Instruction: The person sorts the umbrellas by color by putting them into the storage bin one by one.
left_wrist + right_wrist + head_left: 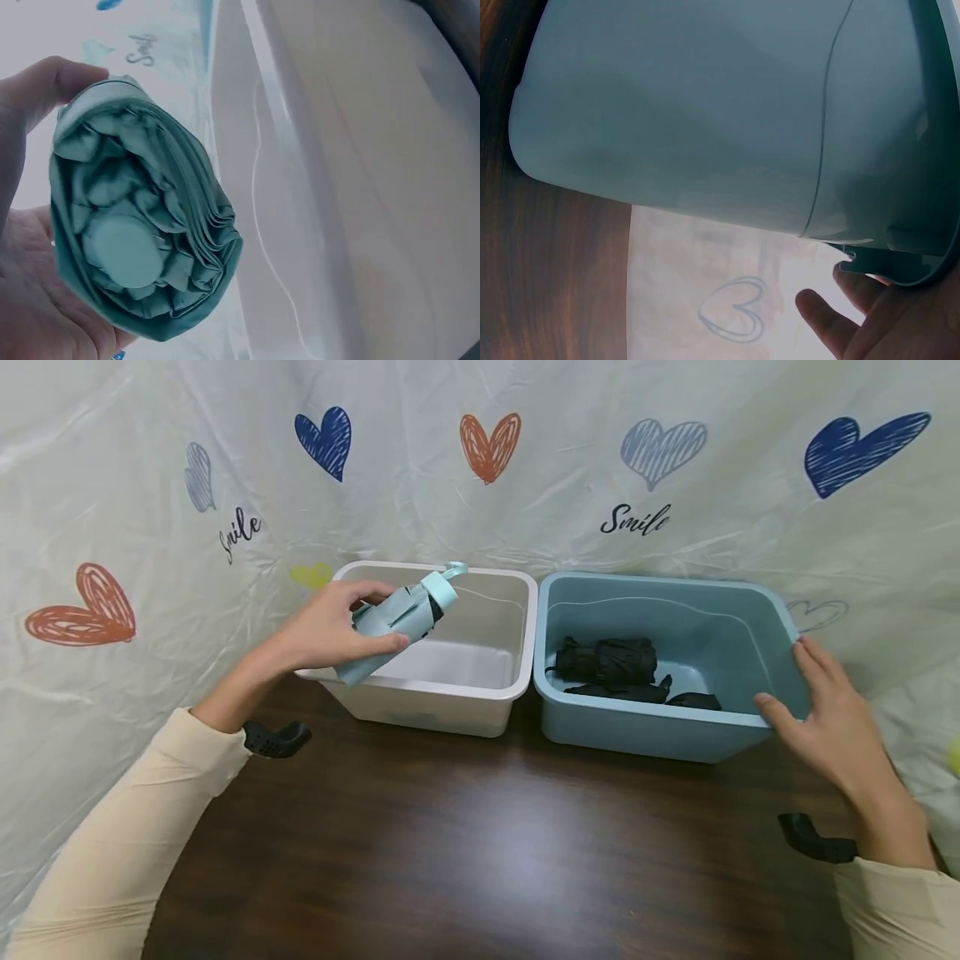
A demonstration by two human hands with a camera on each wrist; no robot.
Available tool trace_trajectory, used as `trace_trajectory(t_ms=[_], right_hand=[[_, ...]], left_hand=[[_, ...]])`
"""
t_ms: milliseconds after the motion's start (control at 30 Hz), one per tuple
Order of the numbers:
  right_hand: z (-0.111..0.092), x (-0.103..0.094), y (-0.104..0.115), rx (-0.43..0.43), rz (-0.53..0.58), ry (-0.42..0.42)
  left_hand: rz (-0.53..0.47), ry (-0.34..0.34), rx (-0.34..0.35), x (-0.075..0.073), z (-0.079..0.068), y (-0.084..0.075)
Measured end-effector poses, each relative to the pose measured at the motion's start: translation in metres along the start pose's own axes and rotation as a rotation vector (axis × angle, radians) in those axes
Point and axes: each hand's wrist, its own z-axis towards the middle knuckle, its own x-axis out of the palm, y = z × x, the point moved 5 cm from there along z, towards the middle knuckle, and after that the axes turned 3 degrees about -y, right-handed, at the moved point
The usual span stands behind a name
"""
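Observation:
My left hand (330,631) holds a folded light-blue compact umbrella (397,621) above the left part of the white bin (420,693). The umbrella slants, its pale turquoise handle end and strap up toward the right. In the left wrist view, the gathered fabric and round tip of the umbrella (127,251) face the camera, thumb and fingers around the sides. My right hand (832,718) rests at the right rim of the blue bin (645,731), thumb and fingers spread. In the right wrist view, fingers (829,326) extend outside that bin, just below its rim.
Several black folded items (615,664), apparently compact umbrellas, lie inside the blue bin. Both bins stand side by side on a dark wooden table (480,843). A white plastic sheet (420,510) printed with hearts hangs behind them.

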Motion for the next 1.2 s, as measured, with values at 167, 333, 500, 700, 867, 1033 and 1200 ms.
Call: trace_trajectory(t_ms=[167, 333, 500, 700, 867, 1033, 1200], right_hand=[[0.002, 0.001, -0.001, 0.001, -0.002, -0.008], [0.001, 0.001, -0.001, -0.001, 0.004, -0.012], [0.002, 0.001, 0.000, 0.002, 0.002, -0.015], [0.002, 0.000, -0.001, 0.005, 0.004, -0.017], [0.000, 0.001, -0.001, 0.003, 0.009, -0.015], [0.000, 0.000, 0.000, -0.001, 0.015, -0.025], [0.000, 0.001, 0.000, -0.001, 0.014, -0.023]], left_hand=[[0.104, 0.029, 0.068, 0.001, 0.015, -0.002], [0.228, 0.075, 0.130, 0.006, 0.022, -0.003], [0.321, 0.071, 0.183, 0.009, 0.026, -0.003], [0.381, 0.093, 0.191, 0.009, 0.027, -0.003], [0.375, 0.105, 0.129, 0.003, 0.018, -0.003], [0.344, 0.055, 0.119, -0.004, 0.002, 0.000], [0.352, 0.020, 0.100, -0.007, -0.013, 0.013]])
